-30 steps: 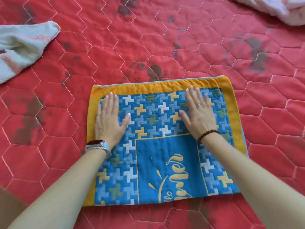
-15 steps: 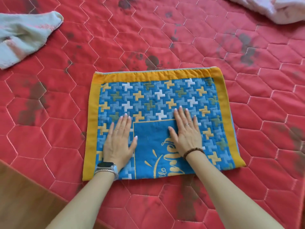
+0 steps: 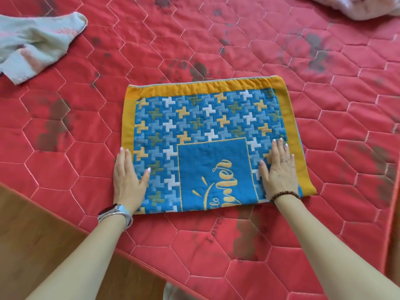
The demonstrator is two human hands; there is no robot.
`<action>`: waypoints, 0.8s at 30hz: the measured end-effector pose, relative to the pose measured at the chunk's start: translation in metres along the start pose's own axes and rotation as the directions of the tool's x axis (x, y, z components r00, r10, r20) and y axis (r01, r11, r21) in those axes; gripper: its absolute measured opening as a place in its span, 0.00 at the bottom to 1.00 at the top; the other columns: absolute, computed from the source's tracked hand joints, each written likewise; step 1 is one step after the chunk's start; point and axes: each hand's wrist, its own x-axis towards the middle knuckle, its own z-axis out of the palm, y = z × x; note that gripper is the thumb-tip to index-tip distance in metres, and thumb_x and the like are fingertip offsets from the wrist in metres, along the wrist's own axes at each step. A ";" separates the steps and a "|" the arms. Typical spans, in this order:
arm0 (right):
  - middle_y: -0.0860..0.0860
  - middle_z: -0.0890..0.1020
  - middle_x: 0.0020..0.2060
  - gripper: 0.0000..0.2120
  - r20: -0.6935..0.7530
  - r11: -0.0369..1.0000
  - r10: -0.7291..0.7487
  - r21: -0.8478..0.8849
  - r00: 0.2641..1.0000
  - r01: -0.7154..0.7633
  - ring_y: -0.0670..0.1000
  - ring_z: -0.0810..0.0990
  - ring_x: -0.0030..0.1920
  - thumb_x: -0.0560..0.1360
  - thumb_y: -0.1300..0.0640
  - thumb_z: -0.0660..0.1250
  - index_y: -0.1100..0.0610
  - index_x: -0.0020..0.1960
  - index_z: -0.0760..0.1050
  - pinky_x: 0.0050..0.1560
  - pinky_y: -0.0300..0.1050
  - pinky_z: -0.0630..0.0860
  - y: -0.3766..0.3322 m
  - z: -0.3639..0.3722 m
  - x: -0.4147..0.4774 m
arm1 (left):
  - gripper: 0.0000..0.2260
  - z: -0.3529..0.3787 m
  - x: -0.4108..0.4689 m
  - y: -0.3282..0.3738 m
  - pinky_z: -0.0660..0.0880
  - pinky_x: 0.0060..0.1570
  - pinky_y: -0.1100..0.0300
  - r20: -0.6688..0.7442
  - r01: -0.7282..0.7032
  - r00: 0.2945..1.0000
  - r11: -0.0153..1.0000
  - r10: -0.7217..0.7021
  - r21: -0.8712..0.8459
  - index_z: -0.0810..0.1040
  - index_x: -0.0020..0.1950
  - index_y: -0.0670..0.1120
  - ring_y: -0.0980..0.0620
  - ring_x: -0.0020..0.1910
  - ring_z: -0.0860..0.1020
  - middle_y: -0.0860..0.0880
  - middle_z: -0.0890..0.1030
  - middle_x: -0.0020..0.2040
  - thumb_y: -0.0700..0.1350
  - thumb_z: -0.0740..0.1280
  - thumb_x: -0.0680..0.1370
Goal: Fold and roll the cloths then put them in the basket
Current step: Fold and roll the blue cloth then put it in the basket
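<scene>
Both palms have swept down the blue and yellow cloth (image 3: 205, 118) from its far half and fanned apart. The left hand (image 3: 127, 180) now sits on the cloth's left yellow border by the near corner, and the right hand (image 3: 279, 172) is on the patterned field just inside the right border. Each hand lies flat with fingers straight, pressing the cloth and gripping nothing. My read: that was a smoothing pass, so the fold is bedded down and the next fold or the roll can start.

The cloth lies squared on the red quilted mat (image 3: 324, 234), with its near edge level with both wrists. Outside each hand there's bare mat, and plenty more beyond the fingertips for rolling away.

Behind the left wrist the mat ends at a wooden floor (image 3: 32, 245), so there's little slack that way. A pale cloth (image 3: 36, 42) waits far beyond the left hand, and a pinkish cloth (image 3: 357, 7) lies far beyond the right. No basket is in view.
</scene>
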 end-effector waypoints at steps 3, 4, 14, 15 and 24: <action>0.57 0.65 0.75 0.31 -0.038 0.989 -0.096 0.113 0.995 0.100 0.59 0.63 0.75 0.77 0.47 0.55 0.61 0.76 0.62 0.75 0.55 0.59 -0.039 0.002 -0.018 | 0.36 -0.016 -0.009 0.004 0.55 0.76 0.52 -0.001 0.170 0.985 0.964 -0.173 -0.204 0.56 0.78 0.38 0.43 0.75 0.59 0.39 0.61 0.75 0.43 0.71 0.77; 0.57 0.69 0.73 0.29 -0.051 0.982 -0.137 0.126 0.989 0.142 0.59 0.66 0.73 0.77 0.47 0.56 0.61 0.74 0.65 0.74 0.53 0.62 -0.055 0.004 -0.024 | 0.35 -0.021 -0.012 0.005 0.57 0.74 0.53 -0.003 0.208 0.977 0.948 -0.215 -0.241 0.58 0.77 0.38 0.43 0.72 0.63 0.39 0.65 0.72 0.42 0.73 0.76; 0.55 0.75 0.58 0.18 0.146 0.907 -0.207 0.400 0.967 0.134 0.56 0.76 0.55 0.79 0.53 0.65 0.57 0.67 0.73 0.51 0.53 0.77 -0.195 0.012 -0.044 | 0.22 -0.050 -0.024 -0.009 0.79 0.56 0.46 0.288 0.462 0.886 0.740 -0.362 -0.489 0.71 0.66 0.49 0.49 0.55 0.81 0.49 0.80 0.55 0.42 0.73 0.75; 0.53 0.74 0.58 0.18 0.211 0.898 -0.205 0.429 0.956 0.098 0.54 0.77 0.54 0.80 0.51 0.63 0.55 0.68 0.71 0.51 0.53 0.78 -0.206 0.010 -0.042 | 0.23 -0.054 -0.025 -0.005 0.79 0.56 0.48 0.293 0.432 0.900 0.751 -0.323 -0.500 0.71 0.68 0.48 0.52 0.54 0.81 0.52 0.80 0.55 0.40 0.73 0.75; 0.52 0.77 0.58 0.26 0.458 0.914 -0.240 0.404 0.856 0.040 0.52 0.76 0.59 0.79 0.39 0.60 0.52 0.71 0.66 0.57 0.51 0.76 -0.295 -0.009 -0.010 | 0.28 -0.073 -0.029 0.039 0.73 0.47 0.73 0.339 0.323 0.935 0.651 -0.106 -0.687 0.70 0.67 0.51 0.69 0.44 0.79 0.55 0.79 0.51 0.30 0.72 0.74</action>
